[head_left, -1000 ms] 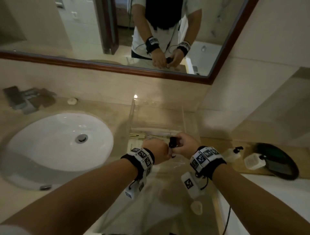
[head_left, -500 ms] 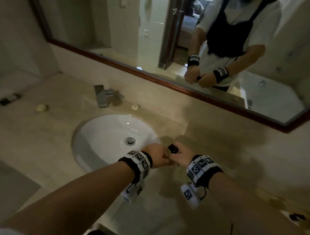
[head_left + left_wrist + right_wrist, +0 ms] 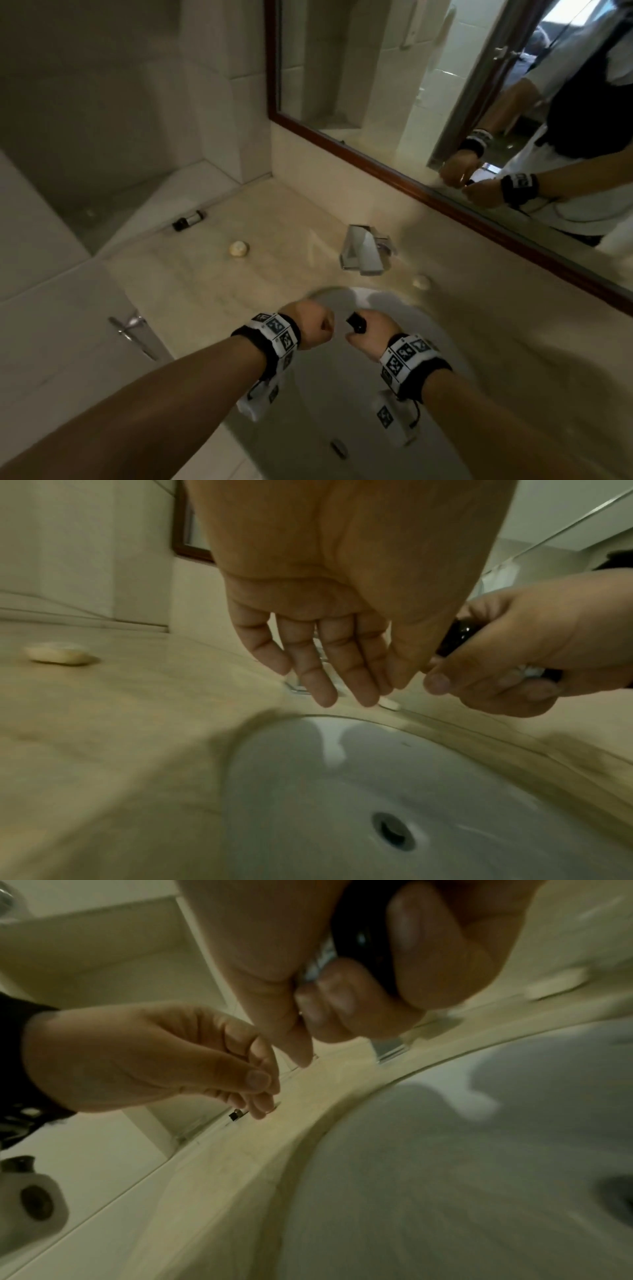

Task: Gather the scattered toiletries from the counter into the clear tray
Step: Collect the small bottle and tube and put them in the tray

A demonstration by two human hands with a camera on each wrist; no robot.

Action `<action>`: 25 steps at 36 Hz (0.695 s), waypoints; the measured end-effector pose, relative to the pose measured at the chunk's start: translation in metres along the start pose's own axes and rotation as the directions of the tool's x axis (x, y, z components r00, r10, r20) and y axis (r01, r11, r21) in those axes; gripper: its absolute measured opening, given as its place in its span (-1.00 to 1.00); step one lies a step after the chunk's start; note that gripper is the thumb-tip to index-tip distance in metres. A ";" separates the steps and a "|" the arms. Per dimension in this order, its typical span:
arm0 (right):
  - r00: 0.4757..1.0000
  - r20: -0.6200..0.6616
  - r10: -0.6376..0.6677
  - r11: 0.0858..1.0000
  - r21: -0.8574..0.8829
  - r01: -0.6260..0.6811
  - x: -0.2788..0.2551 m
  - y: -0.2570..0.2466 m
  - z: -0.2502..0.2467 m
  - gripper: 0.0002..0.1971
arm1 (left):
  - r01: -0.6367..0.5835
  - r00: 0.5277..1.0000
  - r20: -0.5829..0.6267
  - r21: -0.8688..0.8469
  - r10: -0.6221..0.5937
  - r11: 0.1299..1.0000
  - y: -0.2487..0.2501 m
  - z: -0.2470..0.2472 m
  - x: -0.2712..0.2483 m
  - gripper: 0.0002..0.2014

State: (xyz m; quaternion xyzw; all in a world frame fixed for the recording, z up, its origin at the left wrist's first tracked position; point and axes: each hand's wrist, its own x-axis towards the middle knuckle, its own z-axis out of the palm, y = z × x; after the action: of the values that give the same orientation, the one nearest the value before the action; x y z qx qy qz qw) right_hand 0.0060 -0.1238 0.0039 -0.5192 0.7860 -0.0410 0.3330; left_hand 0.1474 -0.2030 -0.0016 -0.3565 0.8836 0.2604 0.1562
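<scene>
Right hand (image 3: 368,330) curls its fingers around a small black-capped bottle (image 3: 356,323), the cap sticking out above the thumb, held over the near rim of the white sink (image 3: 445,428). Just to its left, apart from it, the left hand (image 3: 313,325) holds nothing, its fingers (image 3: 342,656) hanging loosely downward. Beyond the hands stands the chrome faucet (image 3: 364,255), with a pale soap bar (image 3: 421,282) on the counter (image 3: 191,281) just right of it. Farther off to the left of the left hand lies another pale soap (image 3: 238,248), and past that a second small bottle (image 3: 188,220) on its side by the wall. A wood-framed mirror (image 3: 376,164) runs behind
</scene>
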 end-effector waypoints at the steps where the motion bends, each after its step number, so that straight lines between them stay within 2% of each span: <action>1: 1.000 0.013 -0.009 1.000 -0.006 0.009 0.011 -0.014 0.002 -0.84 | 0.018 1.000 -0.009 -0.012 -0.018 1.000 -0.016 -0.006 0.001 -0.77; 5: 0.996 0.078 -0.039 0.997 -0.060 0.043 0.055 -0.062 0.008 -0.86 | 0.131 0.990 -0.042 -0.030 -0.133 0.991 -0.081 -0.030 0.004 -0.76; 14: 0.984 0.176 0.000 0.967 -0.249 0.045 0.133 -0.127 0.020 -0.70 | 0.366 0.917 -0.109 -0.158 -0.385 0.917 -0.212 -0.065 0.014 -0.40; 17: 0.982 0.188 0.001 0.976 -0.216 0.041 0.154 -0.142 0.030 -0.77 | 0.393 0.902 -0.140 -0.122 -0.408 0.912 -0.242 -0.075 0.019 -0.40; 19: 0.981 0.192 -0.008 0.974 -0.221 0.051 0.164 -0.153 0.035 -0.95 | 0.419 0.893 -0.145 -0.087 -0.427 0.904 -0.261 -0.081 0.022 -0.40; 21: 0.978 0.202 -0.045 0.971 -0.222 0.091 0.174 -0.164 0.037 -0.81 | 0.453 0.881 -0.134 -0.037 -0.454 0.891 -0.279 -0.088 0.028 -0.37; 23: 0.972 0.226 -0.063 0.964 -0.240 0.118 0.183 -0.175 0.037 -0.96 | 0.488 0.863 -0.139 -0.010 -0.485 0.873 -0.296 -0.100 0.033 -0.38; 25: 0.970 0.228 -0.086 0.953 -0.264 0.147 0.196 -0.182 0.038 -0.76 | 0.512 0.844 -0.182 -0.006 -0.504 0.859 -0.311 -0.109 0.036 -0.34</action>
State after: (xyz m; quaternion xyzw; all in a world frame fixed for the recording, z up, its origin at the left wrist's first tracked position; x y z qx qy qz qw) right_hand 0.1245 -0.3615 -0.0454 -0.6080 0.7113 0.1067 0.3362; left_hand 0.3338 -0.4750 -0.0384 -0.5960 0.7733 0.1577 0.1481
